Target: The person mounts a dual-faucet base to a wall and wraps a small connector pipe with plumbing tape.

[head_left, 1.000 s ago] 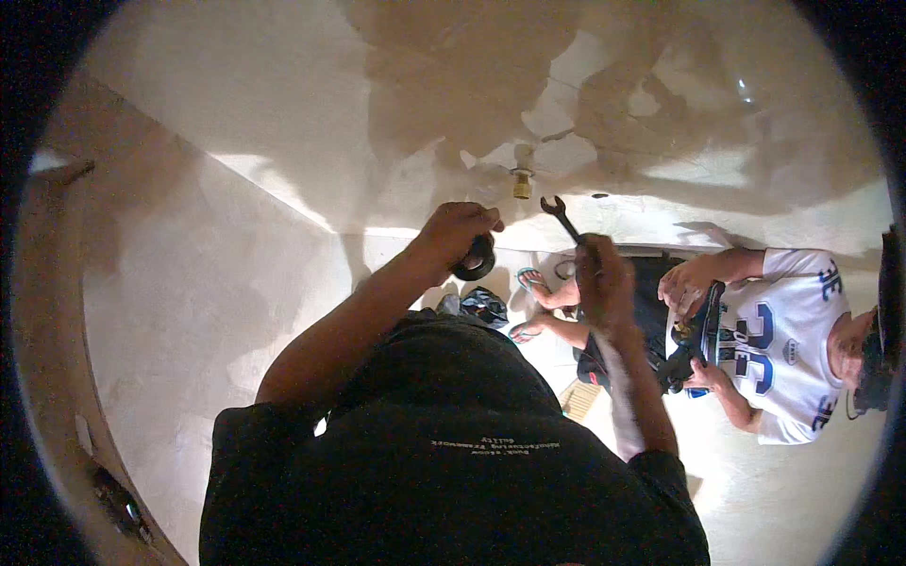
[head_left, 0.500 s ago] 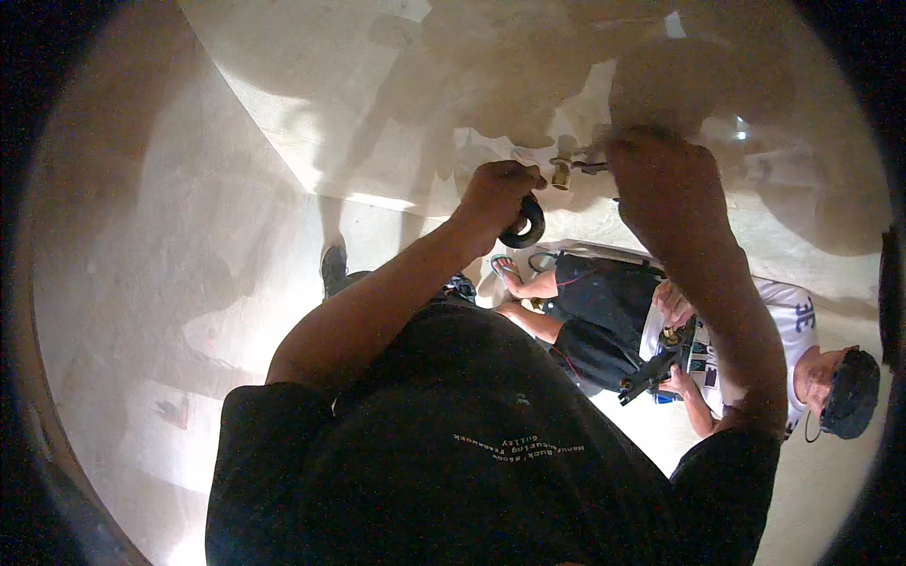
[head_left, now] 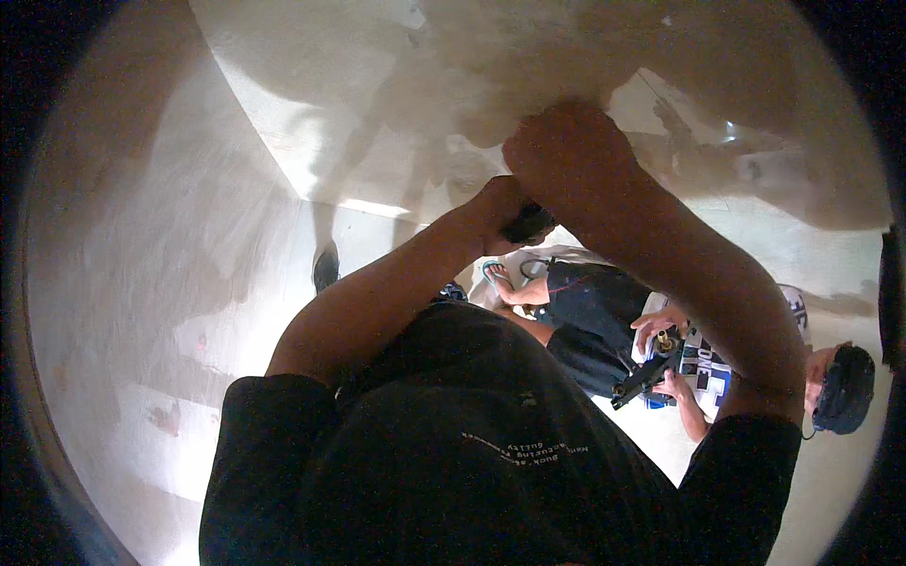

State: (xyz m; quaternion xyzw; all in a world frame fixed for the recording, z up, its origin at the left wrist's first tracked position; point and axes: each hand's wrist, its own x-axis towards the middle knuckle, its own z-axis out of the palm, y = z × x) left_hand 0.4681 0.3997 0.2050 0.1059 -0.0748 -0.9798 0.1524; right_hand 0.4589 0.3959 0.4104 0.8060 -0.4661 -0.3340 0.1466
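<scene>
Fingers curled, my left hand (head_left: 500, 203) grips a black ring (head_left: 528, 224) that looks like a roll of tape, close to the wall. My right hand (head_left: 571, 141) is closed, just above and to the right of the left one. What its fingers hold is hidden behind the back of the hand. Both hands are nearly together, and the right wrist overlaps the edge of the black ring. The brass fitting seen at the wall earlier is covered by my right hand.
A pale plastered wall (head_left: 453, 85) stands ahead, meeting another wall (head_left: 160, 236) at a corner on the left. Below my right arm sits a co-worker in a black cap (head_left: 843, 389), holding a black power tool (head_left: 646, 377). A dark shoe (head_left: 326, 271) shows at left.
My right hand has moved left, from beside the brass fitting to in front of it. My left hand has turned slightly and dropped a little, so the black ring shows less of its hole.
</scene>
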